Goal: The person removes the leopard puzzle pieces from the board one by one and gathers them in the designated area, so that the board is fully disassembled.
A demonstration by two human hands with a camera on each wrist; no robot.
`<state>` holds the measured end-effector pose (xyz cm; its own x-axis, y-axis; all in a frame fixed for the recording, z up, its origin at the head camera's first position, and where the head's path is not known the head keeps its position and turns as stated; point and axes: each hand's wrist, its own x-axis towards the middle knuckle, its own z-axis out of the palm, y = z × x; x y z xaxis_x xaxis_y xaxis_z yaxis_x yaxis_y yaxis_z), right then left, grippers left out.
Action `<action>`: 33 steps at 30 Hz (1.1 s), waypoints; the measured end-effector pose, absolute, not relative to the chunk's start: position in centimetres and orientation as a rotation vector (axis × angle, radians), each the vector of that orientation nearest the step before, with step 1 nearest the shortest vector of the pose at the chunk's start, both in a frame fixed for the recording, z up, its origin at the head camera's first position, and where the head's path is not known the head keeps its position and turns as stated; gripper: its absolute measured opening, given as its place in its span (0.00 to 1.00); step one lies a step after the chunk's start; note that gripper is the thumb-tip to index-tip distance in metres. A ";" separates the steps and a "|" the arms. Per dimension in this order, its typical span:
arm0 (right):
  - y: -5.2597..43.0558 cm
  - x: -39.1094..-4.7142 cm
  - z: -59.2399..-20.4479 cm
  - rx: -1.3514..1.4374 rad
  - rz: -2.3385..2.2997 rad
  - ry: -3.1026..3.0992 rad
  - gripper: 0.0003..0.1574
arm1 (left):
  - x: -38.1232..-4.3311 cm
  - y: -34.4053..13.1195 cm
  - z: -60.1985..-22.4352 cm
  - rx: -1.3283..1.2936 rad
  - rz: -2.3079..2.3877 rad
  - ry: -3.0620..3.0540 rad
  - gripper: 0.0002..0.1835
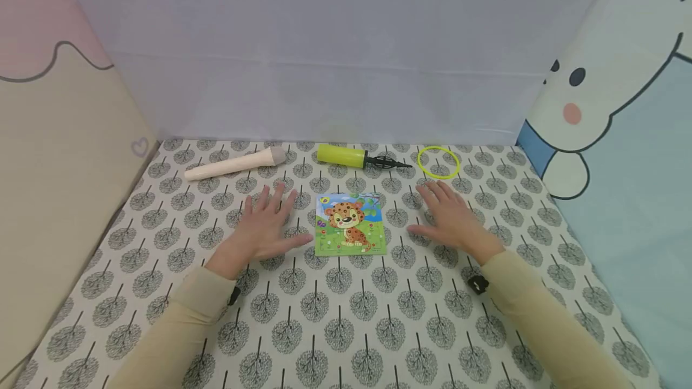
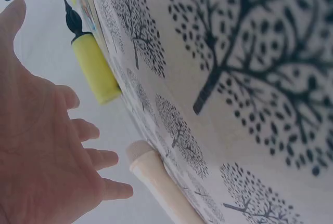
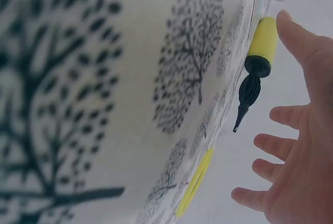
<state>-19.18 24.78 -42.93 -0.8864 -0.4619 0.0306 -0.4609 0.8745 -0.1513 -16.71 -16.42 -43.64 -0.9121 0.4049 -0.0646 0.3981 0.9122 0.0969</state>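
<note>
- The leopard picture card (image 1: 350, 224) lies flat on the table (image 1: 339, 317), between the two hands and nearer the far edge than the part of the table closest to the sleeves (image 1: 197, 299).
- Its printed leopard sits upright, head toward the far edge and feet toward the person; the card looks close to square, so a long axis is hard to tell, and its sides run roughly in line with the far edge.
- The left hand (image 1: 266, 226) is just beside the card's left edge, its grip wide, fingers spread and thumb toward the card, holding nothing.
- The right hand (image 1: 447, 216) is on the card's other side, a little farther off, its grip likewise wide and holding nothing, thumb pointing inward.
- Along the far edge, a yellow pump (image 1: 342, 156) has its long axis nearly parallel to that edge, black nozzle toward the right edge.
- A pale wand (image 1: 232, 165) slants near the far left corner, grey end toward the pump.
- A yellow ring (image 1: 429, 148) lies beyond the nozzle, toward the far right corner.
- Fine marks on the card are too small to read.
</note>
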 end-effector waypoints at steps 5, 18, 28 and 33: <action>23.2 -19.7 -43.2 -0.774 -0.214 3.031 0.60 | -16.4 -15.7 -43.6 0.666 0.172 2.976 0.59; 17.7 -21.1 -43.2 -0.941 -0.347 2.941 0.45 | -15.1 -12.5 -43.2 0.879 0.259 2.890 0.43; 15.3 -22.5 -44.0 -0.963 -0.425 2.958 0.35 | -13.6 -10.4 -43.3 1.024 0.338 2.802 0.37; 13.8 -23.0 -44.0 -0.879 -0.438 2.933 0.34 | -13.4 -10.0 -43.6 1.111 0.340 2.781 0.32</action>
